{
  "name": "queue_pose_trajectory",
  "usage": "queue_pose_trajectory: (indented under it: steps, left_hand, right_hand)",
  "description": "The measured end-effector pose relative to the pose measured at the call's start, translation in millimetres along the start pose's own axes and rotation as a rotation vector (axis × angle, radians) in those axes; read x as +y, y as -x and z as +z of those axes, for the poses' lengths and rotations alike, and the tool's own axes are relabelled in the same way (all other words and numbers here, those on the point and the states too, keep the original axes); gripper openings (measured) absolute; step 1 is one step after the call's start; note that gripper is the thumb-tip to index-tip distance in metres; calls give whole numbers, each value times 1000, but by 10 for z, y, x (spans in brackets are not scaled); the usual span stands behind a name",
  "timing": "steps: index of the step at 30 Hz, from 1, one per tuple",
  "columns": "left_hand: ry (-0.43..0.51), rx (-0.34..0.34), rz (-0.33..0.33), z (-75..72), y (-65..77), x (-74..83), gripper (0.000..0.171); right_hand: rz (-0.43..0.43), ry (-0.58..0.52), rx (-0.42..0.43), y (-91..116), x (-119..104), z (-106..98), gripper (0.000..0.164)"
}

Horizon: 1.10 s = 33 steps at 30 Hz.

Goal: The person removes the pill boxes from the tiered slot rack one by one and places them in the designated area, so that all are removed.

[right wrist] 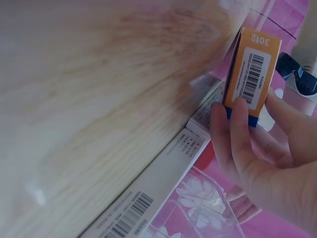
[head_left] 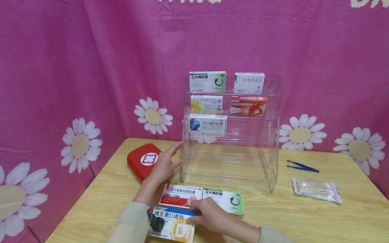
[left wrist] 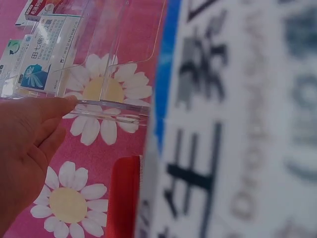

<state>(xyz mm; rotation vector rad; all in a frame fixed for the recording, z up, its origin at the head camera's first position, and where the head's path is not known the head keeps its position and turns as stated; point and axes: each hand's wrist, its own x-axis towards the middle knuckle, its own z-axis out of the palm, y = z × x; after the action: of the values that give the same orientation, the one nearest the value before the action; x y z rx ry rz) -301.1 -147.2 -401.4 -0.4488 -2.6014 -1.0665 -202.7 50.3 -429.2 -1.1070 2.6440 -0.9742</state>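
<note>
My right hand (head_left: 213, 214) pinches the right end of a white and orange vitamin D3 drops box (head_left: 168, 232), whose orange barcode end (right wrist: 251, 74) shows in the right wrist view. My left hand (head_left: 163, 163) touches the left side of a clear acrylic display rack (head_left: 228, 163) with its fingers extended. A red and white capsule box (head_left: 178, 197) and a green and white capsule box (head_left: 236, 203) lie side by side in front of the rack. The D3 box fills much of the left wrist view, blurred.
The rack's upper tiers carry several medicine boxes, among them a red ibuprofen box (head_left: 248, 106) and a white and blue box (head_left: 208, 125). A red first-aid case (head_left: 144, 159) lies at left. Blue tweezers (head_left: 303, 167) and a pack of cotton swabs (head_left: 316, 190) lie at right.
</note>
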Motion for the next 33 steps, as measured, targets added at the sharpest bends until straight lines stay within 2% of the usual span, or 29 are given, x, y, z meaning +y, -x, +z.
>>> queue_pose_trajectory:
  steps: [7,16,21,28,33]
  left_hand:
    - [12,21,43,12,1,-15,65]
    - [13,34,47,29,8,-31,66]
    - [18,22,22,24,9,-27,67]
    - [24,6,-9,24,7,-23,66]
    - [18,5,-10,21,6,-22,66]
  right_hand:
    - [-12,41,-33,-11,1,33,19]
    - [-11,69,22,-3,-21,69,19]
    - [-26,64,74,11,-23,67,16]
    - [12,-15,130,29,-15,-34,18]
    - [-3,-37,196,8,24,-189,23]
